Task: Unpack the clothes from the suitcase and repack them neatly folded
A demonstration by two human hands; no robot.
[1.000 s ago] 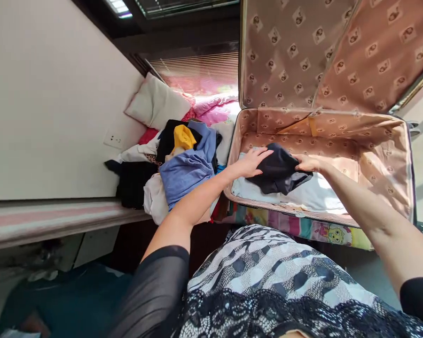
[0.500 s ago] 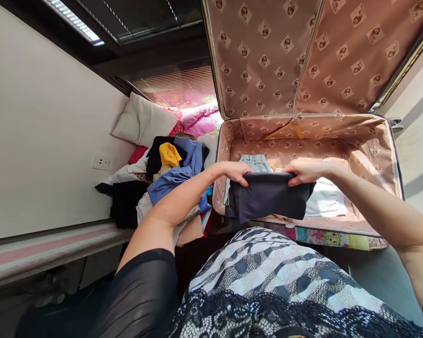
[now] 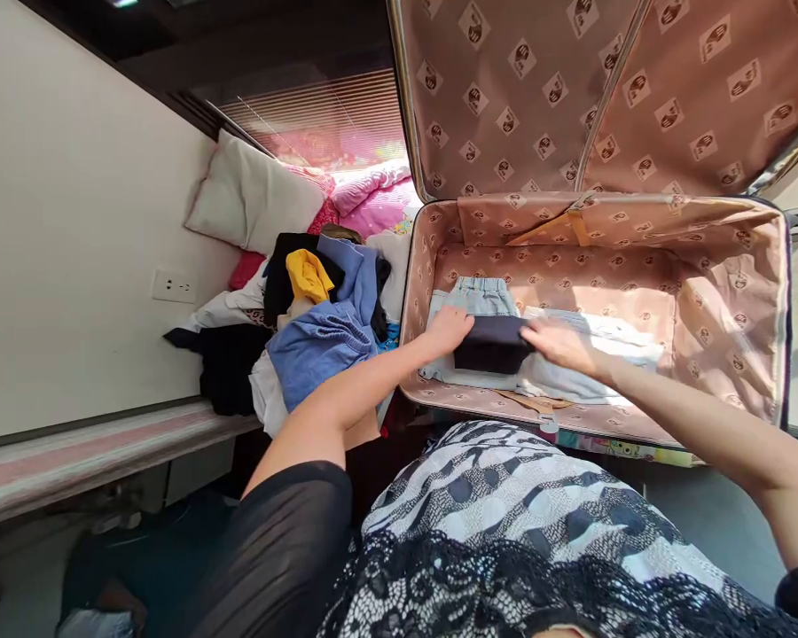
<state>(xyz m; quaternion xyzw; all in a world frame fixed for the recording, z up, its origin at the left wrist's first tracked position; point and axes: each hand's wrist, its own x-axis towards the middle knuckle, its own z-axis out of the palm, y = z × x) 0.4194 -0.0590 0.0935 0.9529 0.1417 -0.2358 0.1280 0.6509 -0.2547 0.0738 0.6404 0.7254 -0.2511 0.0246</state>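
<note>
A dark folded garment, now a small compact rectangle, is gripped at its two ends, low over the suitcase. My left hand closes on its left end and my right hand on its right end; the right fingers are slightly blurred. Under and behind it lie light blue jeans with an elastic waist. Further right, pale folded clothes lie flat on the suitcase's pink lining. Whether the dark garment rests on the jeans or hangs just above them, I cannot tell.
The patterned suitcase lid stands raised at the back. Left of the suitcase is a heap of clothes with blue trousers and a yellow garment. Behind it a white pillow leans against the wall.
The dark garment has gone from a wider piece with a hanging lower edge to a smaller folded rectangle. Both hands have come closer together, and my view has shifted somewhat.
</note>
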